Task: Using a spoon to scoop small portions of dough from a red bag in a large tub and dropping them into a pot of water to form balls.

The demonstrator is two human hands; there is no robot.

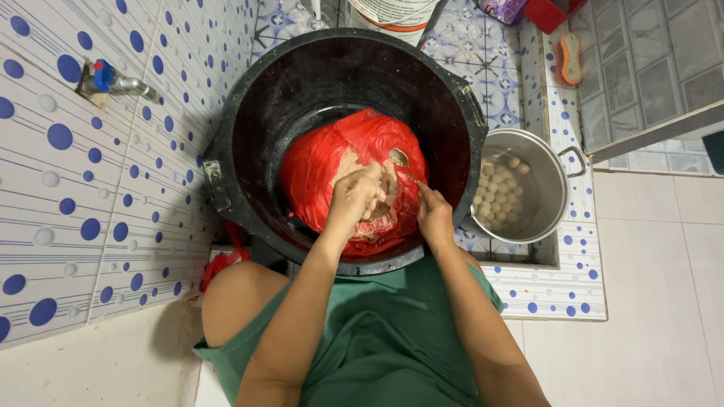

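Left hand (354, 194) is closed around a lump of the pale meat paste (377, 203), squeezing it up out of the fist. Right hand (435, 216) pinches the handle of a metal spoon (400, 158), bowl pointing up toward the top of that fist. The paste sits in a red plastic bag (317, 162) lining the bottom of a big black bucket (249, 128), so both hands are working down inside it.

Just right of the bucket, touching its rim, is a steel pot (547, 162) with a bunch of pale round balls (494, 192) floating in liquid.

My take on doing this bit well: squeeze evenly so the ball pops out smooth between thumb and forefinger, scoop clean with the spoon edge, and keep each one about the same size as those in the pot. Wetting the spoon probably helps against sticking.

Blue-dotted tile wall (113, 188) and a tap (113, 81) off to the left.
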